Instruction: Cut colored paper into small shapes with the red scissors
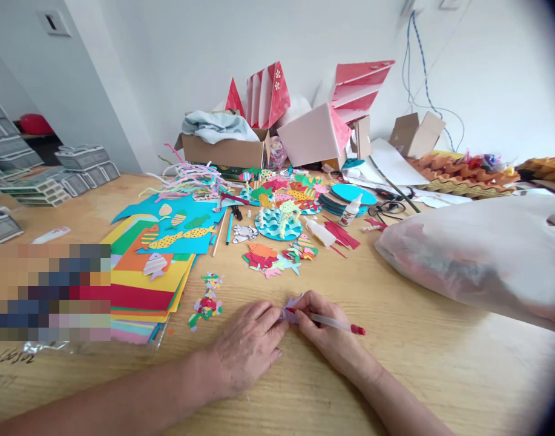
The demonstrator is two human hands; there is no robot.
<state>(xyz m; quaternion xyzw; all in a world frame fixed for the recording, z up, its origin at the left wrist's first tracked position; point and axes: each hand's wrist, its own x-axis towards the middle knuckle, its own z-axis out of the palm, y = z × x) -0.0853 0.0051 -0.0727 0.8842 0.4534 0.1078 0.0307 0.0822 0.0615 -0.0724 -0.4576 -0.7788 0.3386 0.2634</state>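
My left hand [247, 342] lies flat on the wooden table [395, 363], its fingertips pressing down a small pale purple paper cutout [290, 309]. My right hand [325, 330] is closed round a red-capped pen [336, 323], whose tip rests on that cutout. The two hands meet at the paper near the table's front edge.
A stack of coloured paper sheets [145, 284] with paper fish lies left of the hands. Small paper scraps [207, 303] sit close by. Further back lie fish cutouts [268, 257], glue bottles [350, 212], scissors [386, 209] and cardboard boxes [225, 148]. A white plastic bag [481, 254] fills the right.
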